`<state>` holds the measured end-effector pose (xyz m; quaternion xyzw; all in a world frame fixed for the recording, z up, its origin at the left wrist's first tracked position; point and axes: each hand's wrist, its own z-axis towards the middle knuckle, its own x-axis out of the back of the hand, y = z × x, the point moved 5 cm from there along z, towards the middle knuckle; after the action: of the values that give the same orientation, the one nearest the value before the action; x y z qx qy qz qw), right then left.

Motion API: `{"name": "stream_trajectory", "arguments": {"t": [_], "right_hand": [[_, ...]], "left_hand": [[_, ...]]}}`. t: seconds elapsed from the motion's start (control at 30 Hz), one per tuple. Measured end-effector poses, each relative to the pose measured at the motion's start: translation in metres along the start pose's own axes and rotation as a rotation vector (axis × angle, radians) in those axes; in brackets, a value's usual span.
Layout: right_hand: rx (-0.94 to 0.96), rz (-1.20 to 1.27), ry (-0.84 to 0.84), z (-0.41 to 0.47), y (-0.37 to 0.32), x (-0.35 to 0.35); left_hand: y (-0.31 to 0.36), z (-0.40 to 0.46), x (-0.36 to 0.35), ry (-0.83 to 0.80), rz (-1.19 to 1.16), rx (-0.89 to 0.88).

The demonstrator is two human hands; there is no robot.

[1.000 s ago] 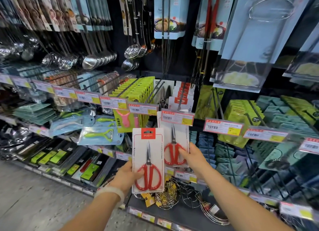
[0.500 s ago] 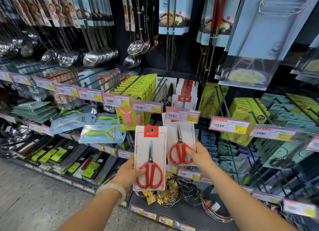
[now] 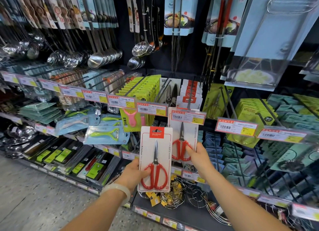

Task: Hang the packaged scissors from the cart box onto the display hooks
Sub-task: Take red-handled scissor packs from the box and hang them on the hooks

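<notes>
My left hand (image 3: 133, 174) grips a white card of red-handled kitchen scissors (image 3: 155, 159) by its lower left edge, upright in front of the shelf. My right hand (image 3: 198, 155) pinches a second scissors pack (image 3: 182, 135) at its lower right; this pack's top sits behind the price tag (image 3: 188, 116) at the tip of a display hook (image 3: 190, 99). More of the same scissor cards (image 3: 189, 92) hang further back on that hook. The cart box is out of view.
Green packaged peelers (image 3: 146, 91) hang on the hook to the left, green and teal packs (image 3: 250, 113) to the right. Ladles and tongs hang above. Wire racks (image 3: 174, 196) lie on the bottom shelf below my hands. Grey floor lies at lower left.
Both hands have lifted slightly with their packs. The right hand's pack has risen so its top now sits behind the hook's price tag.
</notes>
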<state>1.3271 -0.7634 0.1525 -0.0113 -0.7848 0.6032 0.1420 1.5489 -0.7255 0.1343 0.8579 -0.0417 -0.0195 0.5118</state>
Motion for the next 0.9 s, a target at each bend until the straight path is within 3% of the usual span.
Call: {"name": "stream_trajectory", "arguments": {"t": [0.57,0.7,0.8,0.9], "right_hand": [[-0.133,0.051,-0.060,0.024,0.007,0.009],[-0.226,-0.144,-0.021,0.030,0.008,0.022],[-0.156,-0.220,0.037,0.022,0.009,0.029],[-0.096,-0.091,-0.205,-0.003,0.012,0.012]], "left_hand": [[-0.001,0.005,-0.009,-0.008,0.057,0.010],[0.000,0.009,-0.015,-0.020,0.080,0.004],[0.000,0.012,-0.022,-0.030,0.071,-0.001],[-0.001,0.014,-0.029,-0.042,0.068,0.003]]}}
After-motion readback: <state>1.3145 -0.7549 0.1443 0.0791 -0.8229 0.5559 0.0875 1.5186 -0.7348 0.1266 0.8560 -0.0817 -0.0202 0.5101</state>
